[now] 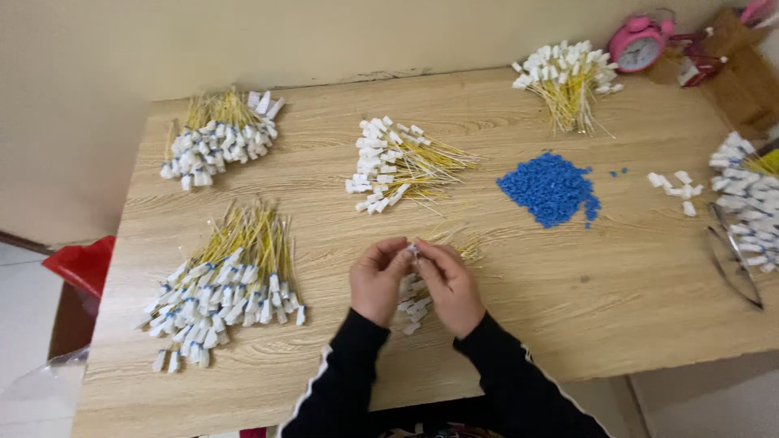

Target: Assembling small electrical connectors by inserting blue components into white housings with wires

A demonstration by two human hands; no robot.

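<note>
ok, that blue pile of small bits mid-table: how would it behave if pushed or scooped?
The blue pile looks like loose tiny pieces, so a push would probably spread it, not slide it whole. A few strays already sit apart, so bits likely scatter or roll. Probably light; pinching single pieces looks fiddly.

Left hand (377, 280): met the right at the near middle of the bench (568, 284), fingertips pinched on a small white piece (413, 249).
Right hand (450, 284): grip closed on the same piece, over a small bundle of yellow wires (418, 300) with white ends.
Bundles: 2 tagged heaps lay on the left (223, 296) and (217, 136), 1 at the centre (398, 166), 1 at the far right (568, 73), 1 at the right edge (746, 199).
Blue pile (550, 188): loose small blue bits, right of centre.
Clock (639, 42): pink, at the far corner.
Sleeves: black.
</note>
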